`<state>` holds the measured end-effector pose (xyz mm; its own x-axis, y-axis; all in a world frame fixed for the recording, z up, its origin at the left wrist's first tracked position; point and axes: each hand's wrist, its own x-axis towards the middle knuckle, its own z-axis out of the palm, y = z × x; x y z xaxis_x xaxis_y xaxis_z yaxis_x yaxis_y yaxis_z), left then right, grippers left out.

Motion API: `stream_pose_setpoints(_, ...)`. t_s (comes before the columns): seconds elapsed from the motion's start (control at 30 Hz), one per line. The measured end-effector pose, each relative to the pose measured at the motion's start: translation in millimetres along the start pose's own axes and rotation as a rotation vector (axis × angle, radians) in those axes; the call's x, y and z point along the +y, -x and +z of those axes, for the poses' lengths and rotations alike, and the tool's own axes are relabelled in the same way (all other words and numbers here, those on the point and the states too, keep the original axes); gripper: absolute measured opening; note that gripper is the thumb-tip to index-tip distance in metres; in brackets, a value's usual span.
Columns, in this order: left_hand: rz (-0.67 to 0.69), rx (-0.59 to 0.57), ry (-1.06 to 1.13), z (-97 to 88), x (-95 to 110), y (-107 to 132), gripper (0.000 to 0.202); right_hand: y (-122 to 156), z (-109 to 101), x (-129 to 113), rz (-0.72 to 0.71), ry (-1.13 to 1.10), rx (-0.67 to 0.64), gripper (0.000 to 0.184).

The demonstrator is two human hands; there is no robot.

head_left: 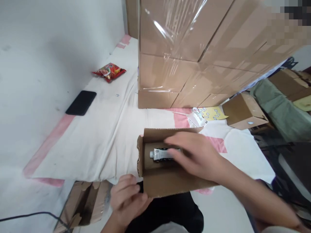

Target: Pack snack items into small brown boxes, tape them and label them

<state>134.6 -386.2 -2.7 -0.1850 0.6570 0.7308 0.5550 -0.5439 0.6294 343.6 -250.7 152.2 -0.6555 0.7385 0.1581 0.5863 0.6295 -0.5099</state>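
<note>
An open cardboard box [179,181] sits in front of me at the table's near edge, with its flaps up. Inside it lies a white and black squeeze tube [159,154] with a capped end pointing left. My right hand [196,153] reaches into the box over the tube's right part, thumb and fingers apart and somewhat blurred. Whether it touches the tube is hard to see. My left hand [128,194] is closed at the box's near left corner, fingers curled and thumb against the cardboard.
Wrapped cartons [167,71] are stacked at the back. A black phone [81,103] and a red snack packet [109,72] lie left on the white cloth. Right are a yellow sticker sheet [213,113] and another open box [245,111]. An open carton [85,202] stands below left.
</note>
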Motion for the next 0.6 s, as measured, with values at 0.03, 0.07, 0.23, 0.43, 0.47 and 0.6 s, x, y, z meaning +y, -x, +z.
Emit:
stream_pose_setpoints(0.03, 0.015, 0.096, 0.001, 3.1, -1, 0, 0.05, 18, -4, 9, 0.052, -0.102, 0.253, 0.03)
stream_pose_setpoints(0.07, -0.012, 0.111, 0.009, 6.0, -3, -2, 0.056, 37, -3, 20, 0.107, -0.206, 0.451, 0.035)
stream_pose_setpoints(0.23, -0.063, -0.239, 0.105, 16.2, -9, -21, 0.057, 96, 52, 68, 0.214, -0.513, 0.604, 0.073)
stream_pose_setpoints(0.43, -0.398, -0.102, 0.087, 30.7, -4, -24, 0.061, 86, 74, 65, 0.334, -0.485, 0.932, 0.029)
stream_pose_setpoints(0.47, -0.445, -0.115, 0.076, 33.2, -2, -26, 0.066, 81, 71, 65, 0.385, -0.449, 0.972, 0.025)
stream_pose_setpoints(0.6, -0.557, -0.231, 0.077, 39.1, 7, -35, 0.066, 66, 62, 73, 0.383, -0.537, 0.815, 0.052)
